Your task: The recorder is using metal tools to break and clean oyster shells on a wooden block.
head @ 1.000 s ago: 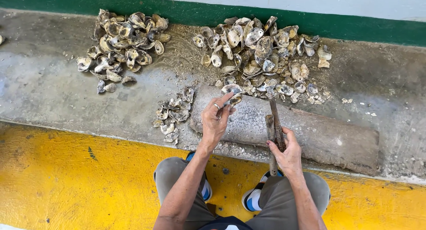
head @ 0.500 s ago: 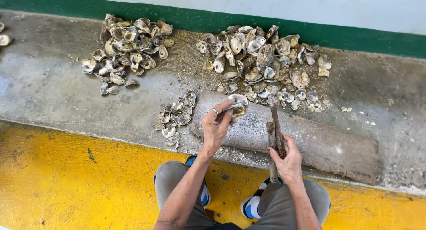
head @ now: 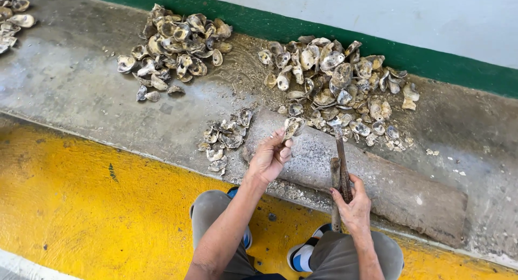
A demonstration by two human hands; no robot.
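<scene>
1. A squatting person's left hand [head: 268, 160] holds an oyster shell [head: 292, 127] at the near end of a worn stone block [head: 377, 177], fingers closed around the shell's lower edge so that its upper part stands clear of the grip.

2. The right hand [head: 353, 204] is wrapped tight around the handle of a rusty metal tool [head: 341, 160], whose blade points away from the body and lies along the top of the block, just beside the held shell but apart from it.

3. The step in hand appears to be setting the shell on the block for working with the tool; any stroke from here would call for a steady shell and fingers kept well back from the blade's path.

4. A big heap of shells [head: 334, 80] crowds the far end of the block, with loose pieces touching its edge; these look likely to hamper the tool's tip.

5. A second heap [head: 175, 48] lies well apart to the left, and a small cluster of shells [head: 224, 139] sits just left of the left hand, near the wrist.

6. All of it rests on a grey concrete ledge [head: 81, 91] bordered by a green painted strip [head: 431, 61] behind and a yellow floor [head: 81, 204] in front, where the person's knees and blue-and-white shoes [head: 299, 255] show.
</scene>
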